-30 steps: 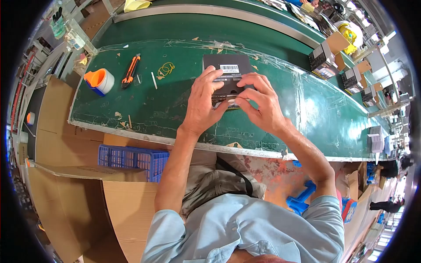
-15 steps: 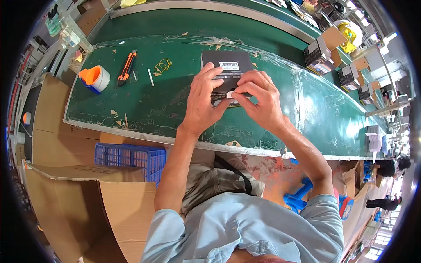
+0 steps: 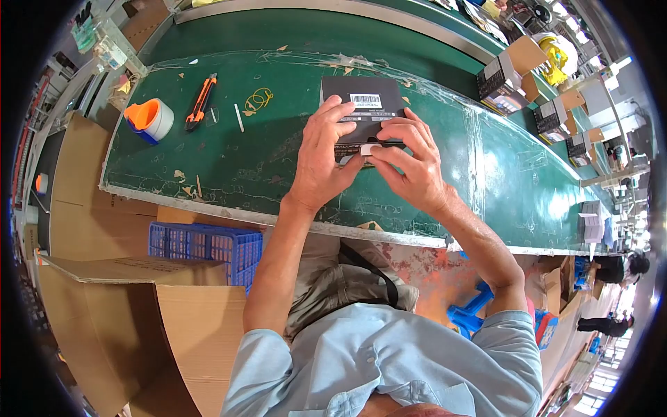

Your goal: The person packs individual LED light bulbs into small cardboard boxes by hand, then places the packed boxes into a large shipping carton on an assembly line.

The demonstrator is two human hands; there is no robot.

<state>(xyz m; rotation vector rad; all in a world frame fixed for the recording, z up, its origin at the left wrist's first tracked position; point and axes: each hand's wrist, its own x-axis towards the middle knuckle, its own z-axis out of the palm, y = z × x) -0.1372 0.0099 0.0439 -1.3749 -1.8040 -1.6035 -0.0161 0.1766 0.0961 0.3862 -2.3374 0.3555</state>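
A dark box with a white barcode label lies on the green bench, between my hands. My left hand rests on its left side, fingers on the top face and thumb at the near edge, holding it. My right hand is at the right side, with thumb and index finger at a small white sticker on the near edge. The other right fingers lie on the box. The underside of the box is hidden.
On the green bench to the left are an orange cutter, a tape roll, yellow bands and a white stick. Open boxes stand back right. Below are a blue crate and a carton. People are far right.
My right fingers have spread a little and moved down onto the box and the white sticker, which now lies against the near edge. My left hand has hardly moved.
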